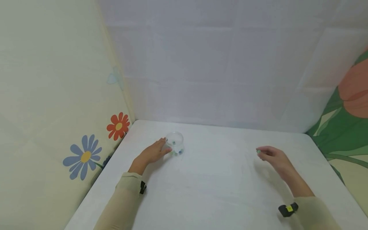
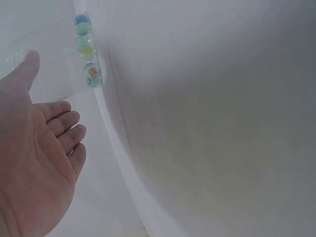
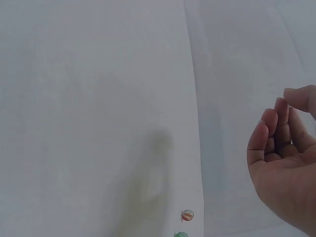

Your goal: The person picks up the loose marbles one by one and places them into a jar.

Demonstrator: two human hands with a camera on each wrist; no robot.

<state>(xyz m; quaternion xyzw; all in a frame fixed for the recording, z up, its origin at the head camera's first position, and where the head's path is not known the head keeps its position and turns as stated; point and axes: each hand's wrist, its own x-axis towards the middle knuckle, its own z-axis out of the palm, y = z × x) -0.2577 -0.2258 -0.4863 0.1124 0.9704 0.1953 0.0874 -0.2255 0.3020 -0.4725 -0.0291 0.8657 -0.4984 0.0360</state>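
Observation:
A clear cup (image 1: 179, 143) stands at the left of the white table with several glass marbles at its bottom. My left hand (image 1: 153, 152) is beside the cup's left side, thumb in front and fingers toward the back, loosely spread. In the left wrist view the marbles (image 2: 88, 51) show green, blue, yellow and orange tints; whether the fingertips touch the cup I cannot tell. Off to the right, my right hand (image 1: 274, 157) pinches a green marble (image 1: 258, 151) above the table. The right wrist view shows that hand's curled fingers (image 3: 257, 143), the pinched marble out of sight.
Two marbles appear low in the right wrist view, one orange and clear (image 3: 187, 215), one green (image 3: 181, 234). A white cloth backdrop (image 1: 184, 70) rises behind the table (image 1: 207, 185). Flower-printed cloths hang left (image 1: 43, 95) and right (image 1: 353, 95).

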